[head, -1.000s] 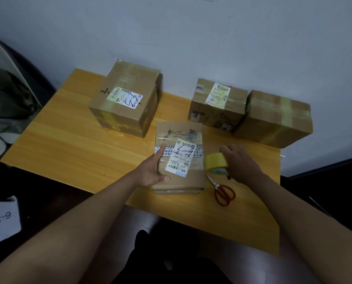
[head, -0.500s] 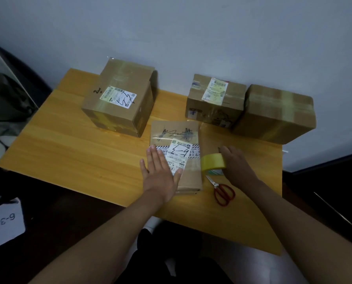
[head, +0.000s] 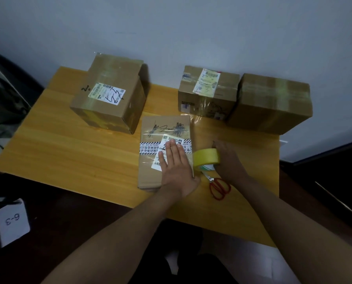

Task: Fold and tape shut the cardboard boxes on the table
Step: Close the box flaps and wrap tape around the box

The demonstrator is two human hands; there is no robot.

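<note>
A flat cardboard box [head: 150, 171] with a white label and a striped tape band lies near the table's front edge. My left hand [head: 176, 167] lies flat on its right half, fingers straight and pressing down over the label. Just right of the box, my right hand [head: 227, 158] grips a yellow tape roll [head: 207, 159] standing on edge against the box's side.
Red-handled scissors [head: 220, 187] lie on the wooden table [head: 68, 152] below my right hand. A tall taped box [head: 109, 93] stands at the back left, two taped boxes, one labelled [head: 208, 92] and one plain [head: 271, 103], at the back right. A white card marked 6-3 [head: 12, 221] sits on the floor at left.
My left hand left the box's left edge and slid right across its top, now flat over the label. The right hand stayed on the tape roll beside the box.
</note>
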